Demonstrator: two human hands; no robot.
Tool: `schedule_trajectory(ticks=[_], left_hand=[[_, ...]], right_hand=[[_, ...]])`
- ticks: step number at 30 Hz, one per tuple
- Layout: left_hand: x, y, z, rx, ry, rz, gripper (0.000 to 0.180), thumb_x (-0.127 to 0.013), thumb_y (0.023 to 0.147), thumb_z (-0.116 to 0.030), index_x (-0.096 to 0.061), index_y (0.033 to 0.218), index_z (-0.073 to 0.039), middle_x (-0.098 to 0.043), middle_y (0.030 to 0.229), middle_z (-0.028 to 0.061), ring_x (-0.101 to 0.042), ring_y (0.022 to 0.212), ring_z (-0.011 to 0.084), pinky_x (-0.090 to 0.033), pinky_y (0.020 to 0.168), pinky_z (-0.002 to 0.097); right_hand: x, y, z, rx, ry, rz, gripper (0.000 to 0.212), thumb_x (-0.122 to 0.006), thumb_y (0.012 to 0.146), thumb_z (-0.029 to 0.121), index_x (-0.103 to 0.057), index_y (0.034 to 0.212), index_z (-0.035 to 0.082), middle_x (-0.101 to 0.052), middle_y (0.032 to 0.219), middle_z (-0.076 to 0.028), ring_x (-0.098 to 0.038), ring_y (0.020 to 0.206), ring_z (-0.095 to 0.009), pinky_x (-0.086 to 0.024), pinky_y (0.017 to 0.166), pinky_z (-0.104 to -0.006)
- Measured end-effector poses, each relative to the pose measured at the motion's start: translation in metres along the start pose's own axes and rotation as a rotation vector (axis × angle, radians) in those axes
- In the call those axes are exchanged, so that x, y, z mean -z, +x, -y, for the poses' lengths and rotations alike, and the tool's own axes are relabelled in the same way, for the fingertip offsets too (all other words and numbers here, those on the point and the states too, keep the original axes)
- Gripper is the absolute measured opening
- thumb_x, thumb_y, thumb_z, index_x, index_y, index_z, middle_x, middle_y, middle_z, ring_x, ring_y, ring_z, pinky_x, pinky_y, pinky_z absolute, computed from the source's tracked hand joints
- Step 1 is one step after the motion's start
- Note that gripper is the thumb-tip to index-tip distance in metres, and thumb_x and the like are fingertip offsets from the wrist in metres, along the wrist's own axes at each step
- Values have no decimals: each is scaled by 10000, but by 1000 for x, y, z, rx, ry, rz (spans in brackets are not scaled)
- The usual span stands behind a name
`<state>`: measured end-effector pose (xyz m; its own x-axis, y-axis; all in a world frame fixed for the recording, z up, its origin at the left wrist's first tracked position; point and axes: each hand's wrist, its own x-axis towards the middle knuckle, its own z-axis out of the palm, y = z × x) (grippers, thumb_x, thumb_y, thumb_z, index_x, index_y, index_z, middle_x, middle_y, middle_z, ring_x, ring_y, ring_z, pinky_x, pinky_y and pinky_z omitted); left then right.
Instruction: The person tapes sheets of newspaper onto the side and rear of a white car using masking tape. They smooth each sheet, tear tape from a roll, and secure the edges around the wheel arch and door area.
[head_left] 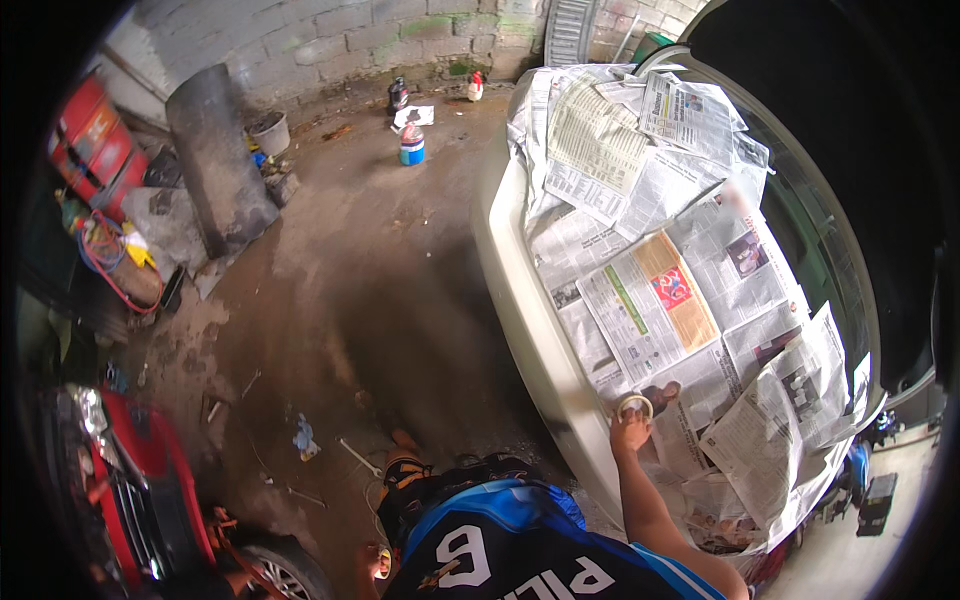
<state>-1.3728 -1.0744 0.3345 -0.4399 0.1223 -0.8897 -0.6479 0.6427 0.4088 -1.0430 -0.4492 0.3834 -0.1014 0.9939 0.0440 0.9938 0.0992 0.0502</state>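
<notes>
Low right of centre, right hand (630, 432) curled closed around a small beige roll of masking tape (634, 405), pressed on newspaper sheets (650, 300) covering a cream car body (520, 300) (left hand hidden).

Light: soft daylight is thrown evenly, brightest on the newspaper sheets (660, 290) and the pale floor at lower right
Shadow: a dark patch is cast on the concrete floor (380, 280) beside the car body
Glare: none is seen
Distortion: straight edges are bent toward the rim, corners are blacked out
Focus: rim detail is softened
</notes>
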Motion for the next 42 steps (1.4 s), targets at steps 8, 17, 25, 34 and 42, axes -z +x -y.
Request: schedule_trajectory(ticks=[8,17,25,34,42], left_hand=[[130,158,-224,-166,287,-5,165,-484,1044,-75,-620,1133,-50,-607,622,109,-578,434,194,-456,368,368],[116,259,-617,-658,429,-5,483,-610,894,6,-597,1377,-5,-707,1268,209,-673,1199,318,-514,1026,385],[23,247,-791,-1014,526,101,475,-640,929,-56,-620,1387,-179,-753,964,198,-724,930,414,-563,824,490],[207,386,-703,11,519,60,470,-553,950,22,-581,1396,-125,-679,793,144,-649,583,269,-504,488,433],[258,412,-844,102,62,-181,227,-490,1028,-27,-533,1238,-101,-556,669,86,-506,455,177,-430,396,364]], right_hand=[[23,-16,57,-302,-96,-263,232,-712,877,261,-725,1025,83,-716,1031,-105,-665,1012,-315,-452,918,-486],[46,-17,280,-651,1297,-143,327,-465,1050,300,-585,1052,-5,-603,717,-98,-586,575,-193,-494,562,-362],[25,23,399,-305,418,564,681,-694,849,572,-714,1087,-65,-736,1028,-304,-714,1030,-462,-553,912,-507],[-55,201,530,-303,387,1033,569,-734,831,577,-787,1006,39,-763,1018,-245,-735,1027,-419,-579,873,-488],[41,437,713,-276,603,1097,451,-757,910,451,-740,912,1,-682,665,-149,-704,559,-231,-560,524,-388]])
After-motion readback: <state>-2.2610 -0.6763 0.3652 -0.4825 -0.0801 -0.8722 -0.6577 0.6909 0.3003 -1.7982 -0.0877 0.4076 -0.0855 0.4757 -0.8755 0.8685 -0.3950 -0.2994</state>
